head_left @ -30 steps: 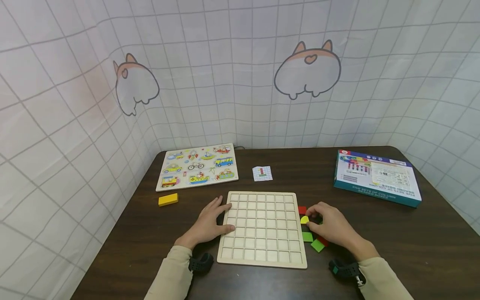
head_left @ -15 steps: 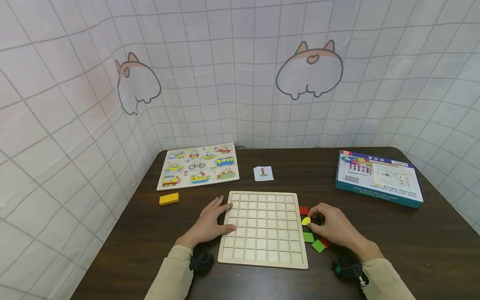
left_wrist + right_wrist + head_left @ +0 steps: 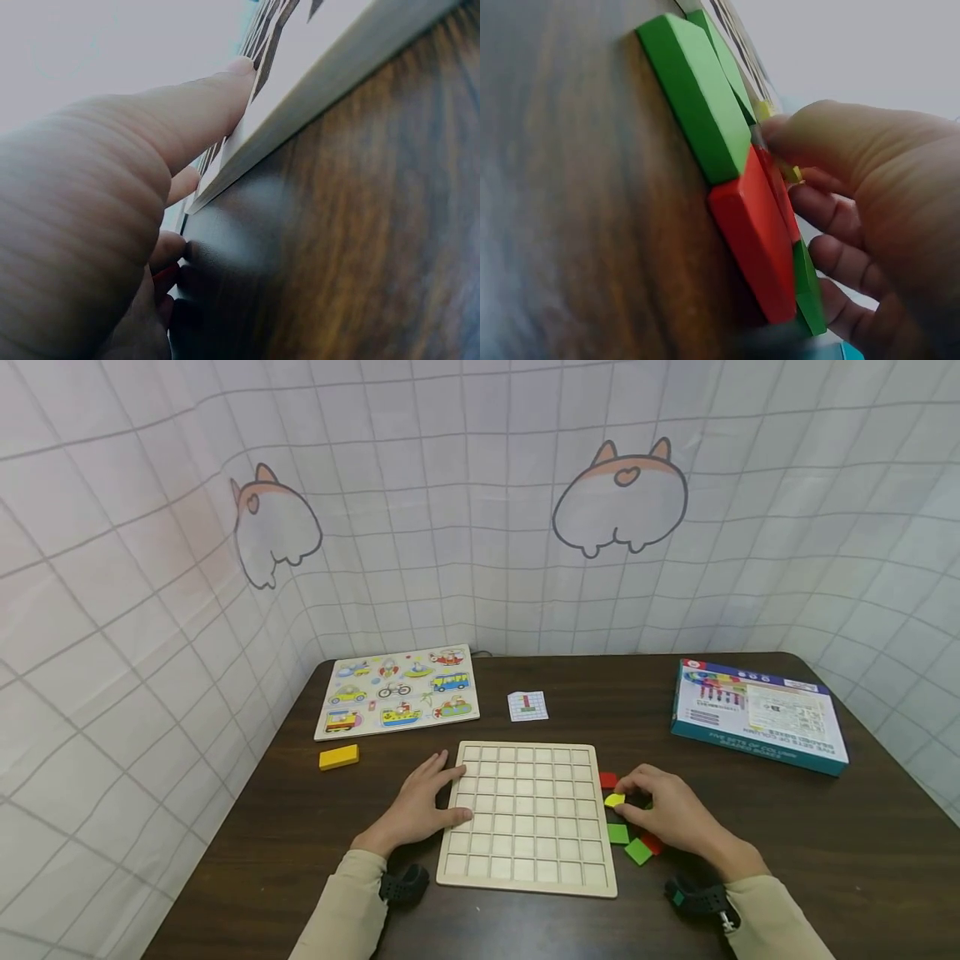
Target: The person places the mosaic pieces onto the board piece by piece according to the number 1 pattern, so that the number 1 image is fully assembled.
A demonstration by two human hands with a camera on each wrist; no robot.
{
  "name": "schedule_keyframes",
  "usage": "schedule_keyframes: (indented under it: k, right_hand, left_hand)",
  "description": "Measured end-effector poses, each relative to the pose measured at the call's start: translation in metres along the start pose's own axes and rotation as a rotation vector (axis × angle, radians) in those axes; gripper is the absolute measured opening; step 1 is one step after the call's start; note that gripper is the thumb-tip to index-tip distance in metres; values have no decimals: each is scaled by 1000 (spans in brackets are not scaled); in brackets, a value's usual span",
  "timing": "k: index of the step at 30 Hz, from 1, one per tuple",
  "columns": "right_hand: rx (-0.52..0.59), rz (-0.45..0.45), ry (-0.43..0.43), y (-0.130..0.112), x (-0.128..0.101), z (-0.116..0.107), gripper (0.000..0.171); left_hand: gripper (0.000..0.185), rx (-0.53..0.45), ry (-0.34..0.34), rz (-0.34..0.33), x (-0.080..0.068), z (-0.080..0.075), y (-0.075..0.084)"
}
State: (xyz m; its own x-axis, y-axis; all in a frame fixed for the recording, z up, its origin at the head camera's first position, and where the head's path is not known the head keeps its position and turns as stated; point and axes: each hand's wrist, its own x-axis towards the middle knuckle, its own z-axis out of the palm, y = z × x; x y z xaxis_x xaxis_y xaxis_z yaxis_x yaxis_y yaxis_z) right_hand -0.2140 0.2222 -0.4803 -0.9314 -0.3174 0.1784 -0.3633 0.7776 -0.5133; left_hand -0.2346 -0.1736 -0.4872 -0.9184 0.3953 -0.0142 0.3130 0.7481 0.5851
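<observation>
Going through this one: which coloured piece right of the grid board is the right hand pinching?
The yellow piece, pinched by the right hand; its colour sets it apart from the red pieces and green pieces nearby.

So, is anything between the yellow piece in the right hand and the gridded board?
Nothing visible: the yellow piece, pinched by the right hand, is beside the gridded board. A red piece lies beyond it, a green piece nearer; neither is between.

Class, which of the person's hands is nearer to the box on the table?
Right. The right hand is in front and left of the box; the left hand is farther left, touching the grid board.
</observation>
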Motion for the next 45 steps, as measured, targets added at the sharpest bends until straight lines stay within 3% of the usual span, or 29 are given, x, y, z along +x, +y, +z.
schedule_keyframes:
  k: [6, 13, 21, 29, 37, 45]
  right_hand:
    - [39, 7, 60, -2, 1, 0, 19]
    - [43, -70, 76, -15, 19, -3, 25]
    - [56, -118, 0, -38, 55, -3, 20]
    - [103, -125, -86, -63, 80, 18, 21]
    - [147, -87, -57, -79, 95, 42, 23]
    - [162, -73, -95, -88, 102, 57, 22]
  left_hand:
    - [74, -17, -1, 13, 1, 1, 1]
    - [75, -1, 9, 2, 0, 0, 0]
    - [74, 11, 5, 25, -3, 0, 4]
    - [74, 48, 18, 35, -5, 1, 9]
    - [76, 102, 43, -6, -1, 2, 13]
    - [75, 123, 43, -9, -2, 3, 12]
